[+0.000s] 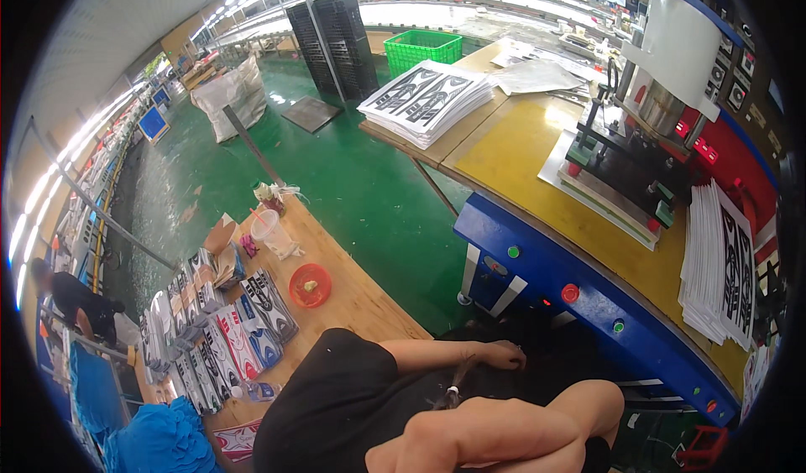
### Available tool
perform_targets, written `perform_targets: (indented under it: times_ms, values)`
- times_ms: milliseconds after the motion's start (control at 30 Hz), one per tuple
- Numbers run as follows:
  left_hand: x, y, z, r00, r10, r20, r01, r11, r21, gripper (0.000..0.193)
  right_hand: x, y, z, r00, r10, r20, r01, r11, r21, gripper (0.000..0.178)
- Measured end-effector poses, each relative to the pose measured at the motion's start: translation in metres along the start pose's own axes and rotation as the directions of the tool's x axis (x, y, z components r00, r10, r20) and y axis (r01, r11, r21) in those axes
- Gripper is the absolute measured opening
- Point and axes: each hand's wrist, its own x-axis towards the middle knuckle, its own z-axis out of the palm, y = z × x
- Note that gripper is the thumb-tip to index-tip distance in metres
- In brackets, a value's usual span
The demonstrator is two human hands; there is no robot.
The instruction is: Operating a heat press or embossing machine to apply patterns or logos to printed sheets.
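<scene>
My left arm comes out of a black sleeve and reaches across to the right; the left hand (505, 355) rests low over my dark clothing, its fingers curled in with nothing visible in them. My right forearm crosses the lower edge, bent back toward the left; the right hand (399, 446) is partly cut off and its fingers are hidden. A lock of hair (453, 393) with a white band hangs between the arms. Beyond my left hand stands the blue front panel (541, 282) of a press (663, 62), with green and red buttons. A white sheet (556, 171) lies under its black clamp frame.
Printed sheets are piled at the yellow bed's far left (432, 104) and fanned in a stack (718, 263) at its right. On the wooden table (353, 284) are a red bowl (300, 290), a plastic cup (266, 228), and bundled printed strips (231, 339). Blue cloth (164, 439) lies lower left.
</scene>
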Motion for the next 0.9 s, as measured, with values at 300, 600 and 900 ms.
perform_targets:
  times_ms: [300, 600, 900]
  values:
    - [0.002, 0.001, 0.000, 0.999, -0.034, 0.028, 0.034, 0.999, 0.004, 0.022, 0.006, -0.008, -0.007, 0.986, -0.159, 0.051, 0.165, 0.972, -0.168, 0.017]
    - [-0.001, 0.006, -0.002, 0.999, 0.014, -0.041, -0.015, 1.000, -0.023, 0.024, 0.008, -0.020, -0.013, 0.957, -0.279, 0.081, 0.289, 0.890, -0.352, 0.015]
    - [-0.006, 0.020, -0.004, 0.999, 0.030, -0.031, -0.031, 0.998, -0.047, 0.022, -0.002, -0.035, -0.044, 0.889, -0.442, 0.118, 0.453, 0.819, -0.351, 0.015]
